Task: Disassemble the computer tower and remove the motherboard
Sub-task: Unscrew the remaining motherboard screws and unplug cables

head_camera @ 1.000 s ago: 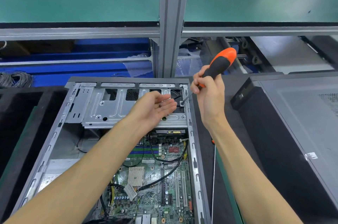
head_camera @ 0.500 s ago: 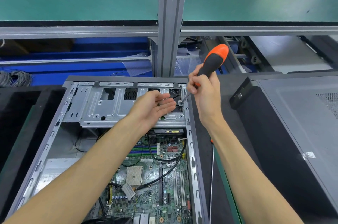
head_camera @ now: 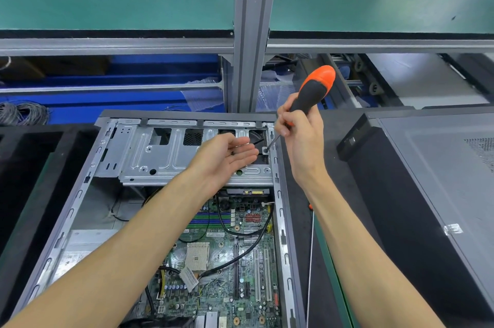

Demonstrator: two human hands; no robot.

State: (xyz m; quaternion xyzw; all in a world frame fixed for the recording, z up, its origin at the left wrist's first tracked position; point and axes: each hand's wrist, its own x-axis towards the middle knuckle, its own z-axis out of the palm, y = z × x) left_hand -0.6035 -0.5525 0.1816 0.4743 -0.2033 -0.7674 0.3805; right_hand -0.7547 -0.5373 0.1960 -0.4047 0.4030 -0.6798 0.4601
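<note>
The open computer tower (head_camera: 80,194) lies on its side before me. Its green motherboard (head_camera: 240,260) shows in the lower part, crossed by black cables. A silver drive cage (head_camera: 149,156) spans the upper part. My right hand (head_camera: 299,137) grips an orange and black screwdriver (head_camera: 312,89). Its tip sits on a screw (head_camera: 266,150) at the cage's right end. My left hand (head_camera: 227,156) is held palm up just left of that screw, fingers relaxed, with a small dark screw lying on the palm.
A second closed black tower (head_camera: 427,194) stands to the right. A long thin screwdriver (head_camera: 310,260) lies between the two cases. Black foam trays (head_camera: 29,167) sit at the left. A grey upright post (head_camera: 254,33) and green shelves rise behind.
My right hand has brought the screwdriver down and left, so its tip now rests on the screw at the cage's right end. My left hand has stayed in place.
</note>
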